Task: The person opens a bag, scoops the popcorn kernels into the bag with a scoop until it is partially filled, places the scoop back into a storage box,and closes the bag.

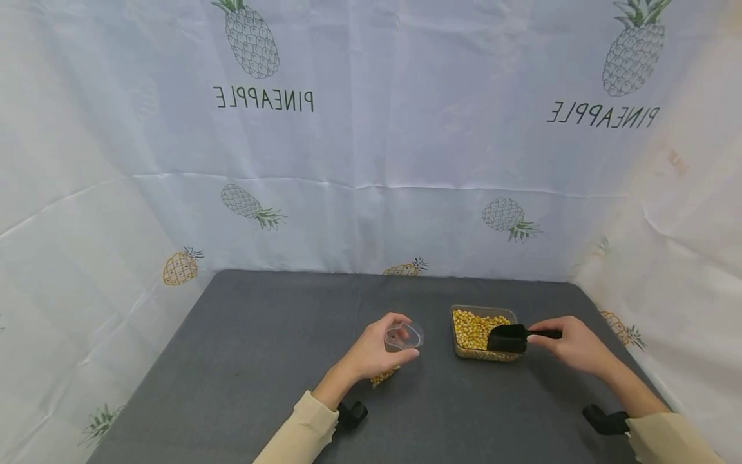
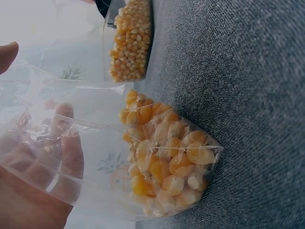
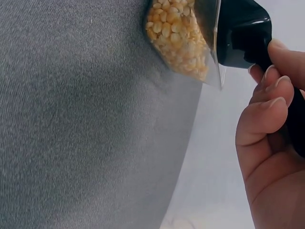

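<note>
My left hand [image 1: 371, 351] holds a clear plastic bag [image 2: 102, 126] near its open mouth, with thumb and fingers around it. Corn kernels [image 2: 171, 162] fill the bag's bottom, which stands on the grey tabletop in the left wrist view. On the right, my right hand [image 1: 574, 346] grips the handle of a black scoop [image 1: 507, 338]. The scoop's head is over the near right part of a clear rectangular container [image 1: 485, 354] of yellow corn kernels [image 1: 472, 327]. Whether kernels lie in the scoop cannot be seen.
The grey table [image 1: 243, 361] extends on both sides of the hands. White cloth [image 1: 406, 142] printed with pineapples hangs behind it and at both sides. Black wrist mounts [image 1: 605, 420] sit at both sleeves.
</note>
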Motion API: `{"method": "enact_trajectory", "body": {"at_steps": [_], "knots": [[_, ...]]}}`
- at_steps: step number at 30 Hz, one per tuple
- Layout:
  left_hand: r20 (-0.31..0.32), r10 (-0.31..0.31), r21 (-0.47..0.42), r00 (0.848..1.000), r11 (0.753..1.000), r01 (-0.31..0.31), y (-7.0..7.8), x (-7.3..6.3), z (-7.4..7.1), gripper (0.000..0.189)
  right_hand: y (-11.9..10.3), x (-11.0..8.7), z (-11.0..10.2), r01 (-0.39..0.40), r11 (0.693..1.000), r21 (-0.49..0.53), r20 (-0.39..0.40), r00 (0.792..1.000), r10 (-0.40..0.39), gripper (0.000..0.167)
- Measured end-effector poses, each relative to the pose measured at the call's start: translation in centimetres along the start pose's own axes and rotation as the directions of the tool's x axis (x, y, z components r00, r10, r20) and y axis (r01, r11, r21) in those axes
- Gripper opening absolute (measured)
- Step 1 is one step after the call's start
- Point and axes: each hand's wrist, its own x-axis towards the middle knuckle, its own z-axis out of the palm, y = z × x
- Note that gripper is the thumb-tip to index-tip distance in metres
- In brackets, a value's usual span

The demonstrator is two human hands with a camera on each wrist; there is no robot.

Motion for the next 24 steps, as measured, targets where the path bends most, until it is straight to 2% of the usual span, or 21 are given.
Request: {"method": "enact_trajectory", "body": {"at_steps": [4, 24], "knots": [[0.002, 0.001, -0.005, 1.0, 1.0, -0.001, 0.0, 0.0, 0.1, 0.054, -0.1, 0.1, 0.5, 0.009, 0.999, -0.052, -0.014, 1.0, -0.01, 0.035], [0.0, 0.0, 0.005, 1.0, 1.0, 0.0, 0.2, 0.0, 0.0, 0.053, -0.2, 1.4, 2.1, 0.025, 0.995, -0.098, -0.033, 0.999, -0.028, 0.035]]}}
